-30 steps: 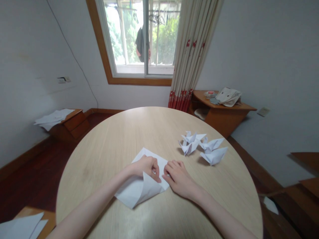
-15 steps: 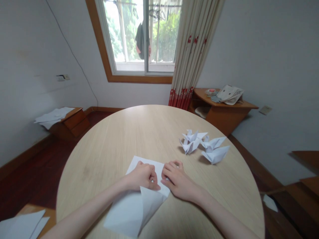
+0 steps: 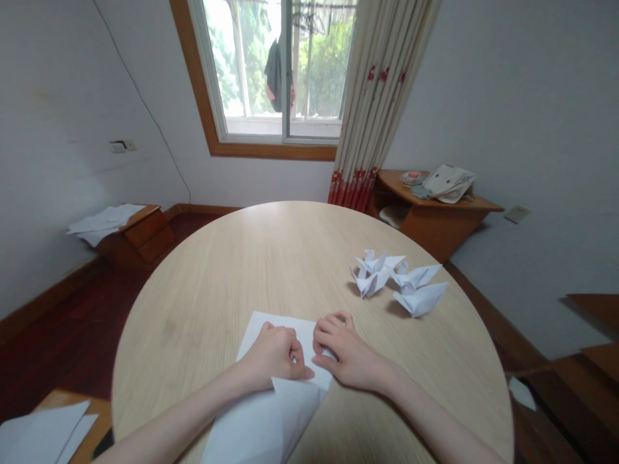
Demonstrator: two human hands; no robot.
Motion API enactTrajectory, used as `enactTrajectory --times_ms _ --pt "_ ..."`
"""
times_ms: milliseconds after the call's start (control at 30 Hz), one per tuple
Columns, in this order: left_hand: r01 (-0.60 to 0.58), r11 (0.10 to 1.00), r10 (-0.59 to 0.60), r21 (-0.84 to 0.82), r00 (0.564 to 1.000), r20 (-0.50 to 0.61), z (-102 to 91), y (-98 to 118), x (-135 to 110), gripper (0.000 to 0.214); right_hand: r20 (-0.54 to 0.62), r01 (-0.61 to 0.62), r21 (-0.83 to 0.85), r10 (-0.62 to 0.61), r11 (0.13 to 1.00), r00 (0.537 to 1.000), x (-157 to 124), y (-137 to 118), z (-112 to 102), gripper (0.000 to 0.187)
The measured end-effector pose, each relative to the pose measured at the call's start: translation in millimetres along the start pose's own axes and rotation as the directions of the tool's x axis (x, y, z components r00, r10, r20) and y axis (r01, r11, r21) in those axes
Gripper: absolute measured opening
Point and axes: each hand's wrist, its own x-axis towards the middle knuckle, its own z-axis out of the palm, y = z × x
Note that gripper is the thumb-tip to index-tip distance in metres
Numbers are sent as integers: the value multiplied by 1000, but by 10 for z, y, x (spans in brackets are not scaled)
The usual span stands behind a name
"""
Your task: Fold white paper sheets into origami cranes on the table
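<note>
A white sheet of paper [image 3: 271,419] lies on the round wooden table [image 3: 271,258] close to me, its near part curled up off the surface. My left hand [image 3: 275,354] is closed, pinching the paper at a fold near its middle. My right hand [image 3: 345,354] rests beside it, fingers curled and pressed down on the sheet's right edge. The two hands almost touch.
Several folded white paper birds [image 3: 399,283] sit on the table to the right. A low wooden cabinet [image 3: 138,235] with loose papers stands at left, a wooden shelf [image 3: 435,212] with a bag at right, and more white sheets [image 3: 43,435] lie at lower left.
The sheet has slid toward me and its near flap has curled up higher. Both hands have stayed together on the fold, moving slightly nearer.
</note>
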Motion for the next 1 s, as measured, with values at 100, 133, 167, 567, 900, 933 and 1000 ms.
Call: enactTrajectory --times_ms 100,133,167,567,900,933,1000 --pt "10 1000 -10 0 1000 -23 16 -11 4 20 0 4 5 -4 1000 1000 4 2 -4 12" --pt "9 1000 -9 -3 1000 -28 21 -19 6 20 1 5 8 -5 1000 1000 6 2 -7 12" --pt "6 1000 -6 -7 1000 -30 25 -28 8 20 3 6 11 -6 1000 1000 8 1 -11 13" --pt "-4 999 2 -46 1000 -26 6 -53 3 19 28 17 15 -17 1000 999 21 17 -9 12" --pt "-212 976 212 -57 977 -10 -23 -177 -1 10 27 23 4 -23 1000 999 27 43 -3 11" --pt "-240 970 240 -49 971 -8 -20 -194 6 9 25 23 6 -23 1000 999 28 47 -4 11" --pt "-290 956 289 -36 957 -30 -8 -225 18 9 20 25 11 -25 1000 999 29 52 -9 10"
